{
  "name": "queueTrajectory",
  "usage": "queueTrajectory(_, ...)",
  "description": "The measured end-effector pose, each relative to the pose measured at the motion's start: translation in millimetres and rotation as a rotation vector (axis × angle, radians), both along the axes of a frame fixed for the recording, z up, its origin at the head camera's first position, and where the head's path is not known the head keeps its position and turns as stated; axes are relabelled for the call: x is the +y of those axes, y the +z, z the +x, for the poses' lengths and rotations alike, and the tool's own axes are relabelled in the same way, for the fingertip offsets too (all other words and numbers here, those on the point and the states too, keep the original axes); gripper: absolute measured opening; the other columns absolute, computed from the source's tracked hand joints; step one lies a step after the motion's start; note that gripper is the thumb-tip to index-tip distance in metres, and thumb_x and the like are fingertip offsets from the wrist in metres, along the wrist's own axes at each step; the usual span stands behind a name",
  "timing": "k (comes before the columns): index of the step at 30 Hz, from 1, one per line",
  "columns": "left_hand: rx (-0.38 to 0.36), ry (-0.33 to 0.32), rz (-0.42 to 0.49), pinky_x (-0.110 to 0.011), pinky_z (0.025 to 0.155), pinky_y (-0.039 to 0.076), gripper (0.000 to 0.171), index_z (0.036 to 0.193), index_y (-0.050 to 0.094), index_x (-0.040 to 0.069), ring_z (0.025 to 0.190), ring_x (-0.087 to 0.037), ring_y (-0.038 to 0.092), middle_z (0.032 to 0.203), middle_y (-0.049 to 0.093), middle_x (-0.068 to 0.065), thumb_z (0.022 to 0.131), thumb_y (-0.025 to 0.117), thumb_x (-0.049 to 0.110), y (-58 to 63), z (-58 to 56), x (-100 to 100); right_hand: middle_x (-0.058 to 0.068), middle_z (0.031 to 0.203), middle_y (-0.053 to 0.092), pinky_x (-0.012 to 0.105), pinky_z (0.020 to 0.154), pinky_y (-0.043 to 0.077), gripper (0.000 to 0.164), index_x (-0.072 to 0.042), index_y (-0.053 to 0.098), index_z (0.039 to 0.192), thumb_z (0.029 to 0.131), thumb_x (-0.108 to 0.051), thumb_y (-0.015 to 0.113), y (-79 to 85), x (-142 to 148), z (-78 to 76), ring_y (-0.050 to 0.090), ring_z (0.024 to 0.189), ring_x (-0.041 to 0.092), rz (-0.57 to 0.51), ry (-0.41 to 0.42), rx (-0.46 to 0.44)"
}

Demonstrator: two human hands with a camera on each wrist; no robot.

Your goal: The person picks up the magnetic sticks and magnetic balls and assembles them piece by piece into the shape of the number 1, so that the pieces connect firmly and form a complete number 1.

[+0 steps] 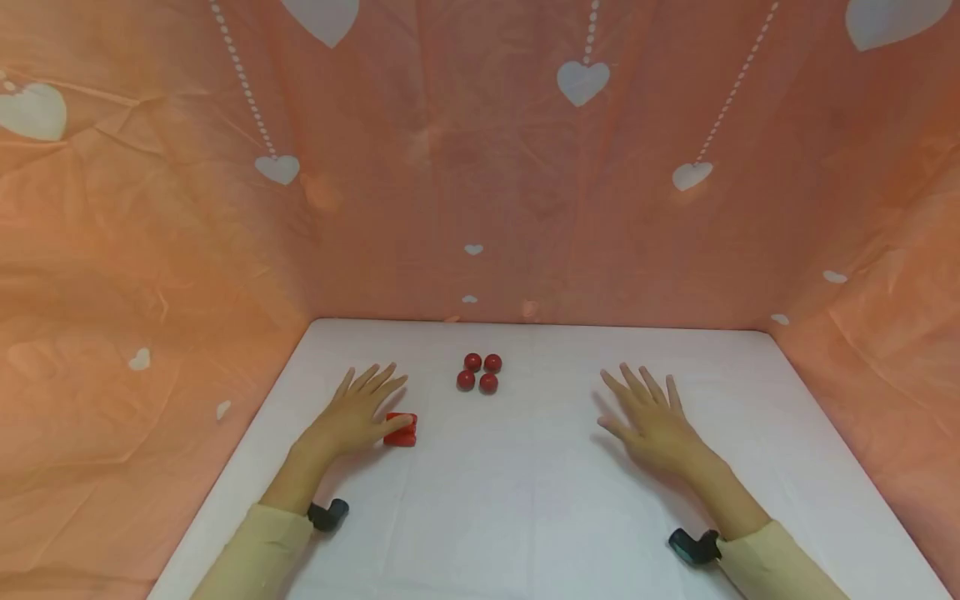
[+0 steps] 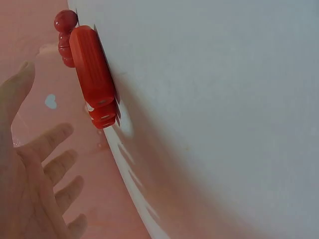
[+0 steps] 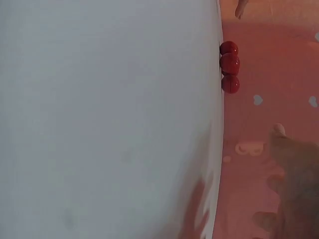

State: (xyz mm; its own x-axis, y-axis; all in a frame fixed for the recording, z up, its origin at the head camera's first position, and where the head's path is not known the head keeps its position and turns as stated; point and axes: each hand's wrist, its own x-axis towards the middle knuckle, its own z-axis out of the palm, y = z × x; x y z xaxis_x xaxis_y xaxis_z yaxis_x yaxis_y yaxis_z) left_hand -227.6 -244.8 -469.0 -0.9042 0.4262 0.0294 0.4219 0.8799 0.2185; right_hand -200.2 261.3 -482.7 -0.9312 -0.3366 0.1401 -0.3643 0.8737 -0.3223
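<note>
My left hand hovers over the left part of the white table with its fingers spread. Its thumb passes above a small red plastic piece, hiding part of it from the head camera. Seen from the left wrist, this ribbed red piece stands apart from the fingers, and its exact kind is unclear. Several shiny red balls form a tight cluster farther back, right of that hand. On the right side, my right hand is held with fingers spread and grips nothing. The right wrist view shows the balls well away from it.
The white tabletop lies under both hands. An orange-pink cloth with white hearts encloses its back and sides. A dark wrist device sits at the left cuff, and another dark device at the right cuff.
</note>
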Motion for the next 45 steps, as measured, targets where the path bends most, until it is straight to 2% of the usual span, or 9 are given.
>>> queueTrajectory(6,-0.051,-0.020,0.015,-0.068,0.128,0.006,0.080,0.164,0.044,0.013,0.160,-0.045,0.024,0.172,0.034,-0.018,0.102,0.064,0.059,-2.7,-6.9,-3.5,0.023,0.175,0.024,0.076,0.123,0.000,0.074,-0.020,0.033,0.170,0.108,-0.055,0.056,-2.6,-9.7,-7.3,0.016,0.160,0.052,0.009,0.026,0.020)
queueTrajectory(13,-0.089,-0.050,0.016,-0.064,0.129,0.011,0.078,0.162,0.047,0.011,0.159,-0.044,0.028,0.170,0.038,-0.019,0.102,0.065,0.058,-5.7,-13.1,-5.4,0.024,0.173,0.028,0.075,0.124,-0.001,0.074,-0.018,0.035,0.169,0.108,-0.052,0.059,-3.9,-24.6,-13.9,0.018,0.160,0.052,-0.018,0.061,0.014)
queueTrajectory(21,-0.190,-0.003,0.058,-0.065,0.123,0.031,0.071,0.159,0.052,0.014,0.154,-0.043,0.038,0.164,0.047,-0.018,0.101,0.071,0.051,-4.3,-13.7,-4.7,0.023,0.173,0.028,0.072,0.125,0.001,0.075,-0.018,0.034,0.169,0.107,-0.052,0.060,-7.2,-40.6,-22.3,0.020,0.160,0.050,-0.048,0.110,-0.013)
queueTrajectory(29,-0.235,-0.010,0.092,-0.063,0.119,0.038,0.056,0.150,0.061,0.013,0.148,-0.042,0.046,0.155,0.055,-0.017,0.103,0.072,0.042,0.1,-16.1,-3.8,0.021,0.173,0.030,0.064,0.129,0.004,0.077,-0.018,0.034,0.169,0.107,-0.054,0.061,-5.8,-54.8,-28.7,0.021,0.162,0.045,-0.127,0.141,-0.075)
queueTrajectory(35,-0.246,-0.021,0.121,-0.060,0.118,0.041,0.042,0.141,0.068,0.016,0.142,-0.037,0.053,0.146,0.063,-0.010,0.104,0.071,0.035,1.7,-18.0,-4.2,0.019,0.172,0.033,0.059,0.131,0.010,0.076,-0.019,0.034,0.169,0.106,-0.049,0.065,-7.2,-64.9,-36.1,0.026,0.161,0.040,-0.168,0.174,-0.086)
queueTrajectory(41,-0.226,-0.067,0.167,-0.057,0.115,0.045,0.028,0.127,0.074,0.014,0.130,-0.033,0.060,0.129,0.070,-0.006,0.102,0.075,0.027,-0.5,-21.3,-5.8,0.012,0.173,0.035,0.063,0.127,0.023,0.077,-0.027,0.035,0.168,0.103,-0.054,0.067,-6.3,-75.3,-39.8,0.029,0.160,0.039,-0.204,0.144,-0.151)
queueTrajectory(45,-0.229,-0.071,0.171,-0.055,0.113,0.048,0.023,0.123,0.075,0.016,0.125,-0.029,0.063,0.123,0.071,-0.001,0.103,0.075,0.027,-1.5,-22.6,-7.0,0.010,0.170,0.040,0.059,0.127,0.028,0.076,-0.025,0.039,0.167,0.103,-0.051,0.070,-7.3,-81.5,-43.0,0.032,0.159,0.035,-0.252,0.145,-0.171)
